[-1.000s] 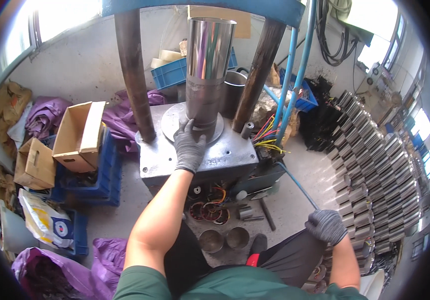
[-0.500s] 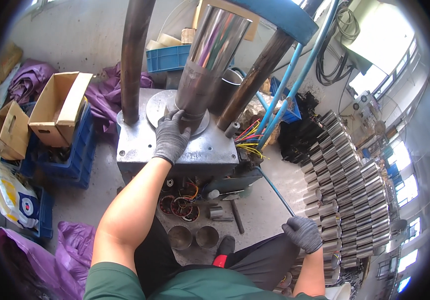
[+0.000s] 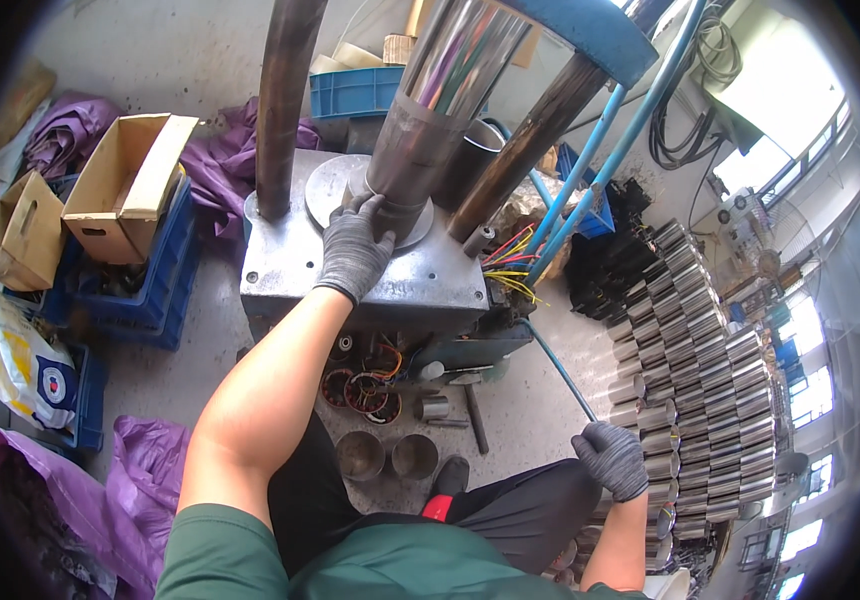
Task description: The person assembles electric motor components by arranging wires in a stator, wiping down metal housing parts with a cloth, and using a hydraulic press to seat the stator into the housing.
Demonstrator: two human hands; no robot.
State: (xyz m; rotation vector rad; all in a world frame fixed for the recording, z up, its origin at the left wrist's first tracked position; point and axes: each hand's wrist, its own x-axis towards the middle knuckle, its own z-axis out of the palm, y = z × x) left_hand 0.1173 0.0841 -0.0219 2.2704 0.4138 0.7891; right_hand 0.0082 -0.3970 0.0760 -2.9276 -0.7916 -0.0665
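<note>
Cylinder (image 3: 405,155): the tall metal piece, mirror-bright above and duller below, stands on the round disc (image 3: 322,190) of the press table (image 3: 280,258); its top runs out of view.
Left hand (image 3: 355,248): gloved in grey; my fingers (image 3: 357,208) are spread and lie against the near side at the cylinder's foot, thumb toward the right.
Right hand (image 3: 613,458): my other fingers are closed around the end of the blue lever (image 3: 562,370), beside my right knee.
Posts: a dark left post (image 3: 285,110) and a slanting right post (image 3: 518,150) flank the cylinder, limiting the room at either side.
Overhead: the blue crossbeam (image 3: 590,38) crosses in front of the cylinder's upper right edge.
Behind: a dark tube (image 3: 477,150) stands close by the cylinder's right side, crowding it.
Right of the press: blue pipes (image 3: 578,195) rise past loose yellow and red wires (image 3: 515,272) at the table's corner.
Floor before me: two metal cups (image 3: 414,457) and a dark rod (image 3: 476,418) lie near my foot.
Left side: a cardboard box (image 3: 115,225) sits on blue crates (image 3: 155,300).
Far right: stacked metal sleeves (image 3: 700,380) fill the floor beyond my right hand.
</note>
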